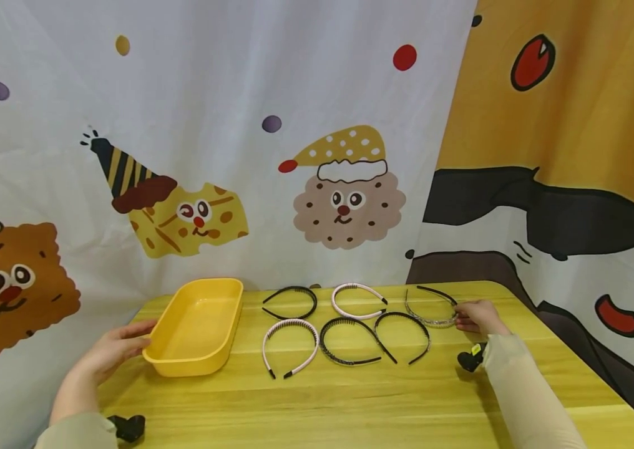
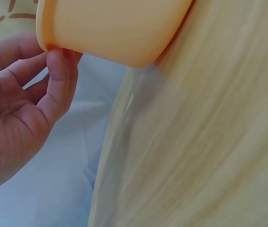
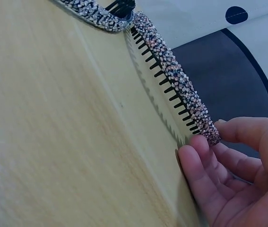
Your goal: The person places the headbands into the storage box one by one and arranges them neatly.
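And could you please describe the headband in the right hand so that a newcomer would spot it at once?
On the wooden table, right of the yellow tray, find the back row's rightmost headband. It is black-toothed inside and crusted with glittering bits. Unlike its neighbours, it is pinched by the right hand.

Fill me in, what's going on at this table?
A person's left hand holds the rim of a yellow, rounded-rectangular plastic tray, while their right hand pinches a glittery, toothed headband. Two pale pink headbands and three dark, curved headbands lie on the yellow wood-grain table between the hands, outside the tray.
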Demonstrator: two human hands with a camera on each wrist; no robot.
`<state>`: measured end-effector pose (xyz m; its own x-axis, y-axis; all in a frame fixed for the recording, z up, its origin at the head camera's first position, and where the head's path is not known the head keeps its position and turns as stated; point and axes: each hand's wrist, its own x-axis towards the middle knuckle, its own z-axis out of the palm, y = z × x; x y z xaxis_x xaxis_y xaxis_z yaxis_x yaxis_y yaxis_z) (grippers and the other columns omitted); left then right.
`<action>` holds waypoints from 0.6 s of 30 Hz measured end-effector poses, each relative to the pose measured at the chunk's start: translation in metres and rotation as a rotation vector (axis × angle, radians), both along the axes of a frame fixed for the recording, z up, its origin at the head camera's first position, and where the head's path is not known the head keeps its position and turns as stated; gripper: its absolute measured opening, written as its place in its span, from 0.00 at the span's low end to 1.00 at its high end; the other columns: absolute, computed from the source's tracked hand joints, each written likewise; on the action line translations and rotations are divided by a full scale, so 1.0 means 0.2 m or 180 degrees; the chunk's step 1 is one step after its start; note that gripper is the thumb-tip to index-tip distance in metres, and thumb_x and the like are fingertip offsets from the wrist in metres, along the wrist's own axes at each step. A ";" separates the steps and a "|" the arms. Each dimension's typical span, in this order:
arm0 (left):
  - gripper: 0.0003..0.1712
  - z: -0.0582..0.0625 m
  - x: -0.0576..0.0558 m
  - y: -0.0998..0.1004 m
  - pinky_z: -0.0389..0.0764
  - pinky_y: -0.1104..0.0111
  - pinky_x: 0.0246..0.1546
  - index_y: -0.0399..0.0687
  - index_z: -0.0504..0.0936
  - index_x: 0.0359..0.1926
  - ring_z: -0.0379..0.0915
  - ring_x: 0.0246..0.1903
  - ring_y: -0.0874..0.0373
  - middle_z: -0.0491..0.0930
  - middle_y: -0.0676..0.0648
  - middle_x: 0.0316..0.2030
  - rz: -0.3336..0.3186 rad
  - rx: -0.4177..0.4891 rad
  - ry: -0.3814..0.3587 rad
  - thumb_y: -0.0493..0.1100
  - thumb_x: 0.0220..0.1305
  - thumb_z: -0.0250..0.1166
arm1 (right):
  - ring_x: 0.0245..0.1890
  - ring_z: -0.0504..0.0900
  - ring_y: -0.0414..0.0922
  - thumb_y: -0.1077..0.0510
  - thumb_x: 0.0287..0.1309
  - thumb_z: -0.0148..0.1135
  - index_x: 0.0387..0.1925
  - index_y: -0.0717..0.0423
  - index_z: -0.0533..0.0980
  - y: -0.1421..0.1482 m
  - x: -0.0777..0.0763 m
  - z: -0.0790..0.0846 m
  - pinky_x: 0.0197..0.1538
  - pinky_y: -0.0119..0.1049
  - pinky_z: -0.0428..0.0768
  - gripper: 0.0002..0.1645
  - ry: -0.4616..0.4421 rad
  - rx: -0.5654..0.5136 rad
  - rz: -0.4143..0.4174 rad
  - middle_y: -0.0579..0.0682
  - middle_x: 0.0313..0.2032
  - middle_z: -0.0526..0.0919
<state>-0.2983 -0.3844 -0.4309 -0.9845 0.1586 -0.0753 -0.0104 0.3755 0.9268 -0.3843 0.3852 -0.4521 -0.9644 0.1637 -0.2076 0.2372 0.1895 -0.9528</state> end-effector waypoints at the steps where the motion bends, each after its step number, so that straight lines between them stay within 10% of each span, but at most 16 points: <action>1: 0.38 0.00 0.00 0.00 0.78 0.70 0.47 0.25 0.52 0.71 0.73 0.46 0.72 0.54 0.26 0.68 -0.0011 0.0025 -0.0011 0.41 0.71 0.58 | 0.25 0.84 0.44 0.62 0.67 0.53 0.61 0.82 0.60 0.00 0.00 0.00 0.35 0.39 0.85 0.29 -0.0001 -0.0039 -0.0003 0.51 0.26 0.80; 18: 0.40 0.00 0.00 -0.01 0.78 0.68 0.49 0.25 0.51 0.71 0.73 0.47 0.72 0.54 0.26 0.68 -0.0044 0.0106 -0.0099 0.41 0.70 0.59 | 0.26 0.84 0.44 0.63 0.68 0.52 0.57 0.81 0.64 0.01 0.01 0.03 0.37 0.40 0.85 0.25 -0.0038 -0.0249 0.0108 0.52 0.27 0.81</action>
<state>-0.2978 -0.3867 -0.4313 -0.9794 0.1752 -0.1002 -0.0343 0.3448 0.9381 -0.3820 0.3867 -0.4468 -0.9665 0.1137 -0.2301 0.2435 0.1228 -0.9621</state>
